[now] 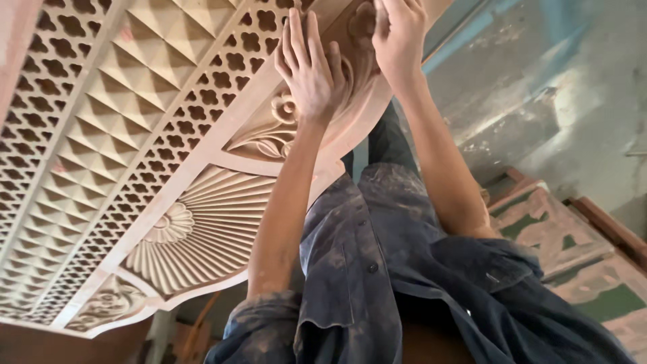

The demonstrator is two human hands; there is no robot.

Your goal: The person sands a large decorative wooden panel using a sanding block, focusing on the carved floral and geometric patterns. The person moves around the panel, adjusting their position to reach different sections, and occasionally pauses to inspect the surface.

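The carved panel (135, 135) fills the left and top of the head view, running slantwise away from the person, with a lattice band, a field of small pyramids, a fan with a rosette and scrolled leaf carving near its shaped edge. The left hand (311, 71) lies flat on the leaf carving, fingers straight and close together, gripping nothing. The right hand (399, 37) sits just beside it, higher on the carving, fingers curled down onto a round flower; whether it pinches anything, such as a scrap of abrasive, cannot be told. Both sleeves (350, 269) are dusty and rolled up. To the right, well apart, other carved pieces (552, 229) lie on the floor, near a stained wall (539, 87). As a judgement, the hands are smoothing or feeling the relief; this goes well with light, even pressure, following the curves of each petal rather than crossing its ridges, and with the flat hand steadying the panel while the other works the hollows.
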